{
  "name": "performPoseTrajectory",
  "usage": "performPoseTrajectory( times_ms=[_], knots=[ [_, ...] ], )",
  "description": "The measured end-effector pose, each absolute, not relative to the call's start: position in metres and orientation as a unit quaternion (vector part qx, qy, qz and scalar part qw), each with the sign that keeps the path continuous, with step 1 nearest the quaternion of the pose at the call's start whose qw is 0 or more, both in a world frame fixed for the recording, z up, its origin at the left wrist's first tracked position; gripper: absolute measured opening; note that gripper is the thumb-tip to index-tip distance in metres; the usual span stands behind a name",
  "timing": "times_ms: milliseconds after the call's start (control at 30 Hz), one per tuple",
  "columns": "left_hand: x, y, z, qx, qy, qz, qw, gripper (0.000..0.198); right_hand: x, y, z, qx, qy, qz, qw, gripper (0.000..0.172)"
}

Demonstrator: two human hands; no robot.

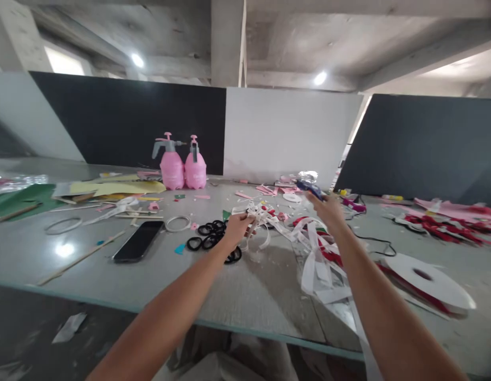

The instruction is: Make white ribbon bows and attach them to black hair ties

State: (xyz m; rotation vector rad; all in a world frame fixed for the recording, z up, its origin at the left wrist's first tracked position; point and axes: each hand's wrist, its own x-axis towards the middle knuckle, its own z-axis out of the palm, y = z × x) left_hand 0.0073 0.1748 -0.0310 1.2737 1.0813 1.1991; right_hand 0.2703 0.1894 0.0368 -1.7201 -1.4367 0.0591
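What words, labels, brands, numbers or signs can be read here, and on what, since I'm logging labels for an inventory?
Nothing can be read with certainty.
Left pink spray bottle: pale lettering, too blurred to read.
Right pink spray bottle: pale marking, too blurred to read.
Phone: dark screen, no text visible.
White spool: no text visible.

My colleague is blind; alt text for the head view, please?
A person's left hand touches white ribbon pieces on a cluttered table; the right hand is at a dark blue tool. Black rings and a phone lie nearby.
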Motion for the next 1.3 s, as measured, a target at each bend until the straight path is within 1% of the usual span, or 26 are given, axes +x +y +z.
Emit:
performPoseTrajectory(
  times_ms=[33, 100, 233, 333, 433, 667, 833, 1300],
  knots=[
    [0.004, 0.176, -0.033, 0.524, 0.451, 0.510, 0.511, 0.025, 0.256, 0.186, 0.027, -0.696, -0.568, 0.053, 0.436, 0.063],
    [0.000, 0.178, -0.036, 0.509, 0.461, 0.511, 0.517, 0.026, 0.234, 0.181, 0.008, -0.702, -0.569, 0.069, 0.424, 0.061],
    [0.001, 0.179, -0.040, 0.492, 0.467, 0.509, 0.530, 0.026, 0.216, 0.171, -0.012, -0.699, -0.599, 0.037, 0.388, 0.058],
    [0.003, 0.177, -0.038, 0.492, 0.470, 0.510, 0.526, 0.025, 0.213, 0.164, -0.014, -0.687, -0.613, 0.001, 0.390, 0.053],
    [0.004, 0.175, -0.037, 0.492, 0.473, 0.510, 0.524, 0.025, 0.210, 0.159, -0.014, -0.688, -0.621, -0.021, 0.376, 0.052],
    [0.005, 0.175, -0.039, 0.491, 0.483, 0.507, 0.519, 0.023, 0.205, 0.158, -0.017, -0.676, -0.648, -0.029, 0.349, 0.049],
    [0.005, 0.175, -0.038, 0.481, 0.481, 0.509, 0.528, 0.024, 0.208, 0.160, -0.018, -0.668, -0.665, -0.026, 0.332, 0.052],
    [0.003, 0.177, -0.040, 0.468, 0.485, 0.516, 0.529, 0.024, 0.216, 0.167, -0.024, -0.645, -0.683, -0.042, 0.340, 0.050]
  ],
)
